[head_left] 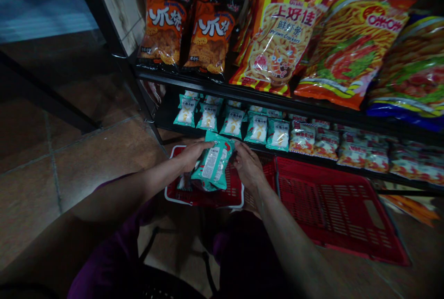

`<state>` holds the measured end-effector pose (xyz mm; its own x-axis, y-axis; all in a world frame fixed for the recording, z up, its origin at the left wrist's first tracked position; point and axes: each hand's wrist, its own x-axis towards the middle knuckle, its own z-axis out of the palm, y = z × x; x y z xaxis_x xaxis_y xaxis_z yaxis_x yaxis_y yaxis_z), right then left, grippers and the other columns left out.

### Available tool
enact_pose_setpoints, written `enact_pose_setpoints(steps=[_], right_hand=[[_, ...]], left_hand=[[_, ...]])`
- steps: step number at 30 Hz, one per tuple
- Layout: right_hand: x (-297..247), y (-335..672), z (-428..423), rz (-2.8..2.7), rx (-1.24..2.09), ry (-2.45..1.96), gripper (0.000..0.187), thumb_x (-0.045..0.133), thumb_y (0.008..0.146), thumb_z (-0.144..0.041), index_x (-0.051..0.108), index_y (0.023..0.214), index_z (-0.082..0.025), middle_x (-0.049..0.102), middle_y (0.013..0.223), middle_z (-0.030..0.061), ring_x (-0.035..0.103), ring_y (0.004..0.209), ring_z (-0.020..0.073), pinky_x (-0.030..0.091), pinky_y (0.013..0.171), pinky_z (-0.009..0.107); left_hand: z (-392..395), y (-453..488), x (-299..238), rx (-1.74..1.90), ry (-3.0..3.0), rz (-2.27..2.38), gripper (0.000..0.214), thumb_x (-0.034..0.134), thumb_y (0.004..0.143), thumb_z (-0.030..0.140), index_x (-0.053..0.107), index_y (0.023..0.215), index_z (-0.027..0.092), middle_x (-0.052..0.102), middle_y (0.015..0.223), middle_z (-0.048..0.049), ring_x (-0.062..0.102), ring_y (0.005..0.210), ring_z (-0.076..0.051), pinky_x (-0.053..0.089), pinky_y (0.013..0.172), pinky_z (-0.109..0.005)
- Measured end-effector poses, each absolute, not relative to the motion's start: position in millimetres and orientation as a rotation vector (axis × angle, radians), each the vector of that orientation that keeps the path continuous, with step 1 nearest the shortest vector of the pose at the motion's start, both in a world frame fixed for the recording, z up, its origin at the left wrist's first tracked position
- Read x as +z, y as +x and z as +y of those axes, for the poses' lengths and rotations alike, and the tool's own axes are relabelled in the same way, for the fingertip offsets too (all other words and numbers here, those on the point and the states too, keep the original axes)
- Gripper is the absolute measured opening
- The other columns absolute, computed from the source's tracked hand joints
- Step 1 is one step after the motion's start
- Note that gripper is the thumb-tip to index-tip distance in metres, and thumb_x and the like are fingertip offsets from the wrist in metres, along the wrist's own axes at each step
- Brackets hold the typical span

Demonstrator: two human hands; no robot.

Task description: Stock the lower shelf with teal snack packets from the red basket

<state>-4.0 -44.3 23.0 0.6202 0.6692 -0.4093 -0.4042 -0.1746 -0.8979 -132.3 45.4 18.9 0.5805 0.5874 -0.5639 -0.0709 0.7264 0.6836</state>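
A teal snack bag (215, 160) with a white printed panel is held up between both hands over a red shopping basket (177, 152). My left hand (194, 154) grips its left edge, thumb on the front. On the opposite side, my right hand (245, 162) pinches the upper right edge; its fingers are partly hidden behind the bag. Below the held bag, more teal packaging and a dark packet (184, 182) lie in the basket. Just beyond the hands, a row of similar teal bags (232, 122) stands on the lower shelf.
A second red basket (333, 206) lies on the tiled floor to the right. Orange snack bags (160, 30), prawn cracker bags (277, 40) and other large bags fill the upper shelf (208, 85). Small red-and-white packets (302, 139) continue along the lower shelf. A dark metal post (104, 9) stands left.
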Motion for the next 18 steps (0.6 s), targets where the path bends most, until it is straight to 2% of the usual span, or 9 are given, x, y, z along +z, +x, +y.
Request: enact_pose_setpoints(steps=[4, 7, 9, 12, 15, 18], right_hand=[[22, -5, -48, -0.291, 1.066, -1.497, 0.043, 0.072, 0.062, -0.052, 0.066, 0.091, -0.022, 0.07, 0.089, 0.0028, 0.064, 0.078, 0.0151, 0.05, 0.062, 0.024], [20, -7, -50, -0.286, 1.077, -1.535, 0.045, 0.071, 0.063, -0.054, 0.066, 0.093, -0.021, 0.07, 0.095, 0.005, 0.065, 0.08, 0.0177, 0.052, 0.062, 0.027], [20, -10, -50, -0.264, 1.122, -1.505, 0.044, 0.073, 0.062, -0.055, 0.066, 0.089, -0.021, 0.07, 0.092, 0.0045, 0.066, 0.077, 0.0179, 0.055, 0.065, 0.031], [19, -17, -50, -0.215, 1.197, -1.429, 0.041, 0.078, 0.057, -0.051, 0.064, 0.08, -0.02, 0.069, 0.076, 0.0019, 0.067, 0.071, 0.0174, 0.056, 0.07, 0.034], [19, -24, -49, -0.193, 1.212, -1.409, 0.041, 0.085, 0.049, -0.043, 0.062, 0.072, -0.019, 0.067, 0.069, -0.0003, 0.067, 0.067, 0.0157, 0.056, 0.069, 0.031], [19, -28, -47, -0.218, 1.196, -1.403, 0.041, 0.086, 0.046, -0.039, 0.062, 0.072, -0.019, 0.066, 0.068, -0.0017, 0.065, 0.064, 0.0128, 0.055, 0.067, 0.028]], left_hand=[[56, -130, 16, 0.557, 0.527, 0.897, 0.018, 0.07, 0.063, 0.023, 0.062, 0.077, 0.017, 0.066, 0.071, -0.0022, 0.059, 0.059, -0.016, 0.049, 0.067, -0.032], [65, -130, 16, 0.639, 0.465, 0.94, 0.014, 0.067, 0.068, 0.023, 0.061, 0.08, 0.017, 0.067, 0.071, -0.0015, 0.061, 0.061, -0.016, 0.05, 0.069, -0.033], [69, -130, 16, 0.696, 0.418, 0.95, 0.011, 0.063, 0.072, 0.023, 0.061, 0.082, 0.017, 0.067, 0.072, -0.0014, 0.062, 0.065, -0.016, 0.051, 0.072, -0.032], [74, -130, 16, 0.795, 0.351, 0.943, 0.011, 0.063, 0.074, 0.021, 0.06, 0.083, 0.017, 0.068, 0.076, -0.0015, 0.064, 0.073, -0.015, 0.05, 0.078, -0.03], [76, -131, 15, 0.844, 0.343, 0.938, 0.011, 0.063, 0.074, 0.021, 0.059, 0.084, 0.017, 0.068, 0.08, -0.0017, 0.064, 0.076, -0.014, 0.049, 0.08, -0.029], [76, -131, 15, 0.856, 0.34, 0.921, 0.008, 0.061, 0.076, 0.02, 0.059, 0.084, 0.017, 0.067, 0.081, -0.0016, 0.063, 0.077, -0.013, 0.048, 0.082, -0.027]])
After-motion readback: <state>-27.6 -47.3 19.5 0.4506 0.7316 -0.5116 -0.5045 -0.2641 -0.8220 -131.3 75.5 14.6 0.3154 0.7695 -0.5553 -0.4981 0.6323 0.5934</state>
